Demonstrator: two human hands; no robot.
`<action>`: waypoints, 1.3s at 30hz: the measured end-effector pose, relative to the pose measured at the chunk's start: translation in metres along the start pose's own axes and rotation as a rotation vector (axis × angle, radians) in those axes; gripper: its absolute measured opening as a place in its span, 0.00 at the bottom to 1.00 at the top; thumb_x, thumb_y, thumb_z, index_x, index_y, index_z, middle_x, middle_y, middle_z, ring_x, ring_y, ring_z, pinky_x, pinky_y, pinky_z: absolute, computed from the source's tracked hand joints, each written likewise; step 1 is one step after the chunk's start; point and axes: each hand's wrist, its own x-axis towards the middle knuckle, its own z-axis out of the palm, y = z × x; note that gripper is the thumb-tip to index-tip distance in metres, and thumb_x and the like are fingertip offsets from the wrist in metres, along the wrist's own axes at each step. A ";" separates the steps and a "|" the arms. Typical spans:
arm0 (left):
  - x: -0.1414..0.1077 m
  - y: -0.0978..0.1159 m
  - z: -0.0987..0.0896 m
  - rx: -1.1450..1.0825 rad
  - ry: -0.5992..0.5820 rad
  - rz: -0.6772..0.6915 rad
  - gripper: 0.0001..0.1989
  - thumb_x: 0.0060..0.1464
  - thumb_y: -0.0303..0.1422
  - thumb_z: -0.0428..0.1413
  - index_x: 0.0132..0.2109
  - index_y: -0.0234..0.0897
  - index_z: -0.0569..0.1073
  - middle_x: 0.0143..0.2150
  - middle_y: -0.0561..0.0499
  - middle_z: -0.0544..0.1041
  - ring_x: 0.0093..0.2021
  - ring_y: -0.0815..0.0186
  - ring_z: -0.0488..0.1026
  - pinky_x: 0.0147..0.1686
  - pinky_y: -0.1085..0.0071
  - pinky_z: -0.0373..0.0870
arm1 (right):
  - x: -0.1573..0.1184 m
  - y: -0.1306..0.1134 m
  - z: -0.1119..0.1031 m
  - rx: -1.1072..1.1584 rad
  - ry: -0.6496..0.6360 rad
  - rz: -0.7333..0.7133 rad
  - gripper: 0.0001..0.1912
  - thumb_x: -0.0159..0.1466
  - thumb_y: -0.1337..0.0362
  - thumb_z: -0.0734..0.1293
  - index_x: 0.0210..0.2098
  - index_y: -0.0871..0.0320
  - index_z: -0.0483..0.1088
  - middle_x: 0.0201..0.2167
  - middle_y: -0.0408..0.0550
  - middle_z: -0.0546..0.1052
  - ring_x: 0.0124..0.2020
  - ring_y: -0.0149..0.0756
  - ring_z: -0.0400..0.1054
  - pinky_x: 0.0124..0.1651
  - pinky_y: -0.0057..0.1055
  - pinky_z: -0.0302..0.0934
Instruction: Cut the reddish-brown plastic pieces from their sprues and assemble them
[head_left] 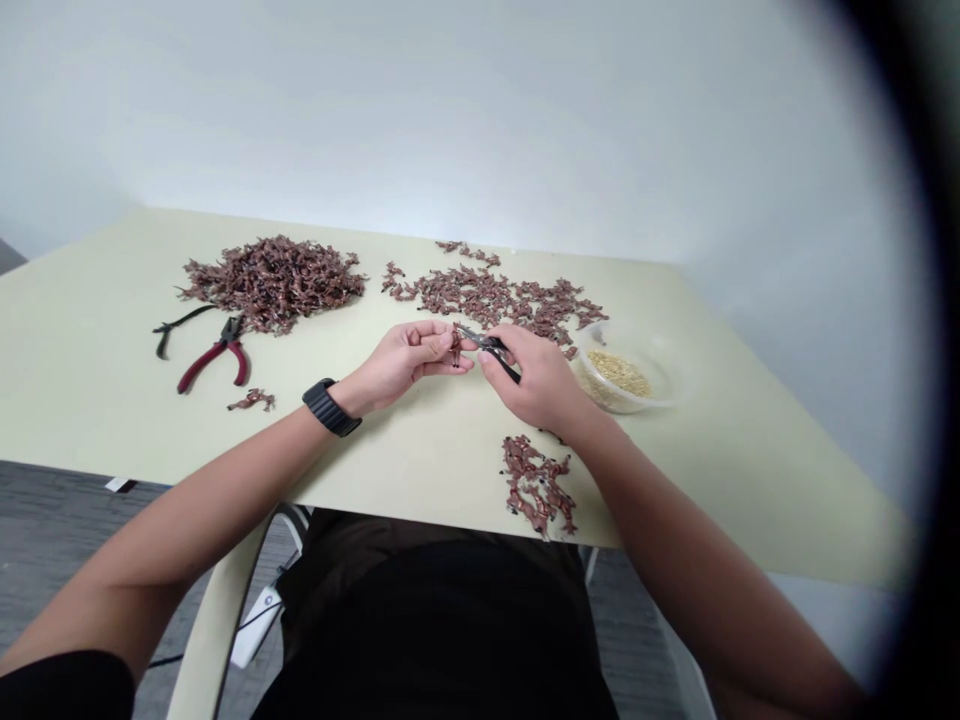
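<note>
The person's left forearm reaches in over the table's near edge from the left, and the left hand (412,358) points right, palm partly turned up, its thumb pressed toward the fingers in a pinch. In that pinch is a small brown figurine (456,350), held off the table (420,455), about midway between its left and right edges. The right forearm crosses the near edge from the other side; the right hand (540,375), back uppermost, is curled round the black handles of a pair of pliers (506,362), whose metal jaws point left and meet the figurine. Whether they grip it is too small to tell.

One figurine is pinched, and one loose figurine (252,400) lies toward the near edge on the left. Too many to count make up the heaped pile (277,280) near the far left corner and the flatter spread (487,295) along the far edge; the cluster (536,490) at the near edge overlaps too much for a sure number. Two more tools rest left of the hands: red-handled pliers (202,368) and a black-handled tool (162,343) just beside them. One clear bowl (666,382), right of the right hand, contains many gold-coloured pieces (619,373).

The pinched figurine is reddish brown, slim and limbed, mostly hidden by the fingers; its finer shape cannot be told.
</note>
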 end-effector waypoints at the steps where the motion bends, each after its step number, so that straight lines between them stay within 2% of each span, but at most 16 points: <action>1: 0.000 0.000 0.000 -0.003 0.001 0.000 0.14 0.63 0.38 0.68 0.41 0.31 0.77 0.54 0.39 0.83 0.44 0.66 0.85 0.53 0.69 0.82 | 0.000 0.000 0.000 0.000 -0.006 -0.002 0.11 0.74 0.56 0.63 0.47 0.55 0.71 0.39 0.50 0.76 0.37 0.42 0.68 0.42 0.37 0.58; 5: 0.001 0.000 0.000 -0.009 0.002 0.005 0.14 0.63 0.38 0.68 0.40 0.31 0.77 0.51 0.41 0.84 0.43 0.66 0.85 0.52 0.69 0.82 | 0.001 0.000 -0.002 0.008 -0.030 -0.002 0.11 0.74 0.56 0.62 0.46 0.55 0.71 0.39 0.50 0.77 0.36 0.41 0.68 0.40 0.36 0.57; 9: 0.003 -0.003 0.000 0.023 0.006 0.016 0.15 0.62 0.40 0.69 0.40 0.32 0.76 0.46 0.43 0.84 0.43 0.65 0.85 0.55 0.65 0.82 | 0.000 -0.005 -0.004 0.015 -0.054 0.014 0.11 0.75 0.56 0.61 0.43 0.56 0.69 0.35 0.48 0.74 0.33 0.39 0.64 0.38 0.36 0.53; 11: 0.003 -0.007 0.002 0.094 0.035 0.079 0.16 0.61 0.40 0.69 0.42 0.32 0.76 0.43 0.44 0.84 0.45 0.62 0.85 0.56 0.61 0.81 | 0.000 -0.009 -0.002 0.035 -0.067 0.051 0.11 0.75 0.55 0.61 0.40 0.55 0.67 0.31 0.46 0.71 0.31 0.37 0.61 0.36 0.36 0.51; 13: 0.002 -0.010 0.002 0.245 0.112 0.218 0.16 0.60 0.39 0.70 0.45 0.34 0.75 0.44 0.43 0.85 0.49 0.59 0.85 0.57 0.58 0.81 | -0.001 -0.015 0.001 0.114 -0.085 0.129 0.13 0.74 0.54 0.61 0.36 0.54 0.64 0.28 0.43 0.67 0.30 0.36 0.58 0.35 0.35 0.50; 15: 0.001 -0.012 -0.001 0.520 0.214 0.404 0.15 0.61 0.37 0.69 0.49 0.35 0.76 0.50 0.41 0.85 0.54 0.57 0.83 0.59 0.58 0.80 | 0.000 -0.021 0.003 0.309 -0.137 0.266 0.16 0.74 0.52 0.61 0.33 0.54 0.61 0.27 0.42 0.64 0.29 0.35 0.56 0.33 0.34 0.48; 17: 0.000 -0.011 -0.008 0.872 0.260 0.592 0.11 0.65 0.33 0.65 0.52 0.36 0.77 0.55 0.41 0.84 0.59 0.56 0.81 0.63 0.56 0.77 | 0.001 -0.026 0.003 0.624 -0.264 0.457 0.18 0.74 0.49 0.60 0.33 0.53 0.60 0.27 0.40 0.58 0.26 0.33 0.49 0.28 0.32 0.43; 19: -0.001 -0.008 -0.016 1.148 0.197 0.745 0.12 0.67 0.29 0.61 0.56 0.38 0.79 0.60 0.42 0.82 0.64 0.56 0.78 0.68 0.52 0.73 | 0.003 -0.029 0.001 0.941 -0.427 0.639 0.19 0.73 0.45 0.59 0.35 0.52 0.62 0.27 0.38 0.52 0.24 0.32 0.40 0.25 0.32 0.34; 21: 0.000 -0.006 -0.022 1.256 0.123 0.801 0.14 0.68 0.26 0.59 0.58 0.39 0.79 0.63 0.42 0.80 0.67 0.55 0.76 0.71 0.50 0.69 | 0.005 -0.028 -0.001 1.120 -0.536 0.734 0.21 0.72 0.42 0.59 0.35 0.53 0.62 0.27 0.37 0.49 0.25 0.32 0.35 0.25 0.32 0.30; 23: 0.001 -0.006 -0.020 1.194 0.161 0.751 0.13 0.68 0.28 0.60 0.58 0.38 0.78 0.60 0.41 0.82 0.63 0.55 0.78 0.68 0.50 0.73 | 0.006 -0.025 -0.002 1.090 -0.516 0.721 0.22 0.72 0.41 0.59 0.36 0.53 0.64 0.27 0.38 0.50 0.25 0.32 0.36 0.25 0.32 0.31; 24: 0.001 -0.006 -0.017 1.094 0.200 0.691 0.13 0.67 0.30 0.62 0.57 0.37 0.78 0.57 0.40 0.83 0.60 0.55 0.81 0.64 0.52 0.76 | 0.006 -0.023 -0.001 0.989 -0.445 0.673 0.21 0.72 0.43 0.59 0.35 0.53 0.64 0.27 0.38 0.53 0.24 0.32 0.39 0.25 0.32 0.34; 25: 0.002 -0.007 -0.014 0.954 0.228 0.610 0.12 0.66 0.33 0.63 0.55 0.37 0.77 0.55 0.40 0.84 0.56 0.56 0.82 0.61 0.53 0.78 | 0.006 -0.020 -0.001 0.840 -0.342 0.599 0.20 0.73 0.44 0.59 0.35 0.53 0.64 0.27 0.40 0.56 0.25 0.32 0.43 0.26 0.32 0.38; 27: 0.002 -0.008 -0.006 0.602 0.207 0.417 0.13 0.65 0.37 0.65 0.51 0.35 0.76 0.52 0.40 0.84 0.51 0.57 0.84 0.57 0.55 0.81 | 0.004 -0.014 0.001 0.485 -0.133 0.410 0.18 0.73 0.48 0.61 0.34 0.54 0.64 0.28 0.42 0.63 0.27 0.34 0.53 0.31 0.34 0.46; 29: 0.002 -0.007 -0.001 0.308 0.137 0.246 0.15 0.63 0.40 0.67 0.47 0.34 0.75 0.51 0.39 0.84 0.47 0.59 0.85 0.56 0.56 0.81 | 0.003 -0.009 0.002 0.213 -0.034 0.250 0.16 0.74 0.51 0.62 0.34 0.54 0.64 0.28 0.43 0.67 0.30 0.36 0.58 0.35 0.35 0.50; 33: 0.001 -0.004 0.000 0.082 0.064 0.074 0.16 0.61 0.40 0.69 0.43 0.32 0.76 0.53 0.39 0.84 0.45 0.63 0.85 0.56 0.61 0.81 | 0.001 -0.003 0.001 0.061 -0.058 0.096 0.12 0.74 0.54 0.62 0.39 0.54 0.67 0.31 0.44 0.71 0.32 0.38 0.63 0.37 0.36 0.52; 39: 0.001 -0.003 -0.001 0.059 0.037 0.032 0.14 0.62 0.39 0.68 0.42 0.32 0.77 0.51 0.40 0.84 0.44 0.64 0.85 0.54 0.66 0.81 | 0.001 -0.001 -0.001 0.024 -0.078 0.027 0.11 0.74 0.55 0.62 0.43 0.55 0.70 0.35 0.48 0.74 0.35 0.41 0.67 0.39 0.36 0.55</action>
